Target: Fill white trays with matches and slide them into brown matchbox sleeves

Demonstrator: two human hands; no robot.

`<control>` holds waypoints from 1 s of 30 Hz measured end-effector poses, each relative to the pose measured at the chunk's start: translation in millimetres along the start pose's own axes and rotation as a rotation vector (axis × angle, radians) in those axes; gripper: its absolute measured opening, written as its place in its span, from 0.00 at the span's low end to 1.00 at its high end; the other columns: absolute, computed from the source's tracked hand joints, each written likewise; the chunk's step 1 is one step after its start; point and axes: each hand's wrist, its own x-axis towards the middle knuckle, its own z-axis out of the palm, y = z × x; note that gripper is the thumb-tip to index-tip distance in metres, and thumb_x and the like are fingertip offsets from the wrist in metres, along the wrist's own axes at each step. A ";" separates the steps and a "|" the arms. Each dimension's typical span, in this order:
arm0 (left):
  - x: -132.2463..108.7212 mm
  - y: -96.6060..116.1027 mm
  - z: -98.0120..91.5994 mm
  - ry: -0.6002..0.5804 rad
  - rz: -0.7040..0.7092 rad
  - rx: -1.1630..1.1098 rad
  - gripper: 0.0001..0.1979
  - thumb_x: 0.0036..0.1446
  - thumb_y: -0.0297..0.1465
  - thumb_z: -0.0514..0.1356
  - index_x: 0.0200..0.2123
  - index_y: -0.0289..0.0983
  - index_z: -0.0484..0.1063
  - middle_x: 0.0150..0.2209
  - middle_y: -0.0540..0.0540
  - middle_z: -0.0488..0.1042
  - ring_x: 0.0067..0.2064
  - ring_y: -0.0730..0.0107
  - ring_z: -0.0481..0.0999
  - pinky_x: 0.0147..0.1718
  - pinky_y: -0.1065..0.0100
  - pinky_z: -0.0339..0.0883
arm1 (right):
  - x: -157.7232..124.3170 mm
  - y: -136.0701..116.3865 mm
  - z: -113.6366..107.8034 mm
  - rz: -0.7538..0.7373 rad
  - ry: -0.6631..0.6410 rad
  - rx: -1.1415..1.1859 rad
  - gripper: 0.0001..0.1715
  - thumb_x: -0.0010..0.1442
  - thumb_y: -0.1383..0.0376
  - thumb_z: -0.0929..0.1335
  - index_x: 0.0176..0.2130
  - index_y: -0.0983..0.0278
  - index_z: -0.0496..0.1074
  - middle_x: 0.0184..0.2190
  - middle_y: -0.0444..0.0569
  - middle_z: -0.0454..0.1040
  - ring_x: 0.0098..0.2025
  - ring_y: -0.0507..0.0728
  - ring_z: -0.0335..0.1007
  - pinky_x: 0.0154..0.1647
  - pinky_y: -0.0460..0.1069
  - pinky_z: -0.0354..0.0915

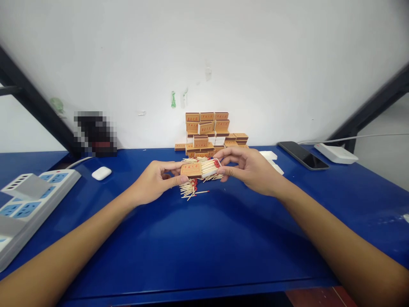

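Above the middle of the blue table, my left hand grips the orange sleeve of a matchbox between thumb and fingers. My right hand pinches the box's inner tray, which sticks out to the right and is full of red-tipped matches. Loose matches lie scattered on the table just under the box and behind it.
A stack of matchboxes stands against the white wall. White inner trays lie at its right, then a dark phone and a white box. At left lie a white earbud case and a power strip.
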 end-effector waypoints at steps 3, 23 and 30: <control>0.3 1.8 0.5 -0.006 -0.016 -0.042 0.24 0.64 0.42 0.67 0.61 0.43 0.78 0.56 0.41 0.81 0.38 0.67 0.77 0.32 0.68 0.71 | -0.1 0.9 0.0 0.001 -0.009 0.023 0.21 0.59 0.55 0.77 0.47 0.61 0.74 0.36 0.47 0.80 0.32 0.56 0.79 0.39 0.57 0.78; -2.0 10.9 14.1 0.002 -0.061 -0.226 0.26 0.68 0.43 0.63 0.65 0.39 0.74 0.42 0.41 0.83 0.31 0.73 0.70 0.30 0.69 0.69 | -3.5 6.1 26.0 0.002 0.137 0.034 0.25 0.52 0.54 0.81 0.46 0.61 0.78 0.39 0.49 0.82 0.38 0.58 0.80 0.43 0.57 0.79; -3.2 11.6 19.9 0.104 -0.035 -0.288 0.25 0.69 0.44 0.63 0.63 0.39 0.76 0.38 0.43 0.81 0.31 0.73 0.70 0.30 0.70 0.70 | -9.6 4.0 49.1 -0.019 0.239 0.073 0.30 0.55 0.54 0.79 0.54 0.62 0.78 0.52 0.56 0.81 0.43 0.60 0.81 0.44 0.58 0.81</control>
